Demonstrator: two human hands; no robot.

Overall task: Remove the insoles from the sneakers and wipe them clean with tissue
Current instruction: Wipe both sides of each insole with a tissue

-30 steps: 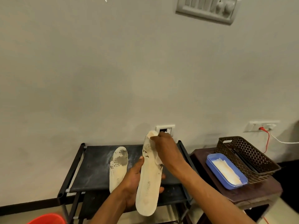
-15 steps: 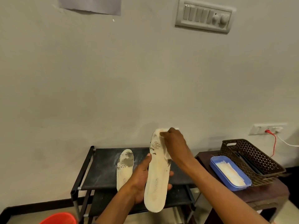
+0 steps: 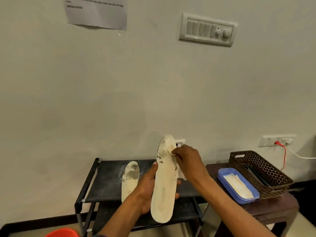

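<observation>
I have the insole (image 3: 165, 185) standing nearly upright in front of me. Its long axis runs from the heel, low and close to my body, up to the toe, which tips slightly away toward the wall. My left hand (image 3: 145, 190) cradles it from behind at the middle, thumb on the left edge and fingers curled round to the right edge. My right hand (image 3: 189, 161) is the nearer one to the dirty end. It sits at the toe's right edge, fingers bunched and pinching a wad of tissue (image 3: 181, 174) against the surface there. The grey smears lie just left of that contact, across the width of the toe, so I judge the next stroke has to go leftward over the toe or down the long axis toward the heel, with the left hand bracing from behind. The second insole (image 3: 130, 178) lies flat on the top of the shoe rack (image 3: 109, 177), just left of my left hand, toe to the wall and also stained. Spare tissue waits in the blue tray (image 3: 220, 177) to my right. No sneakers are in view.
</observation>
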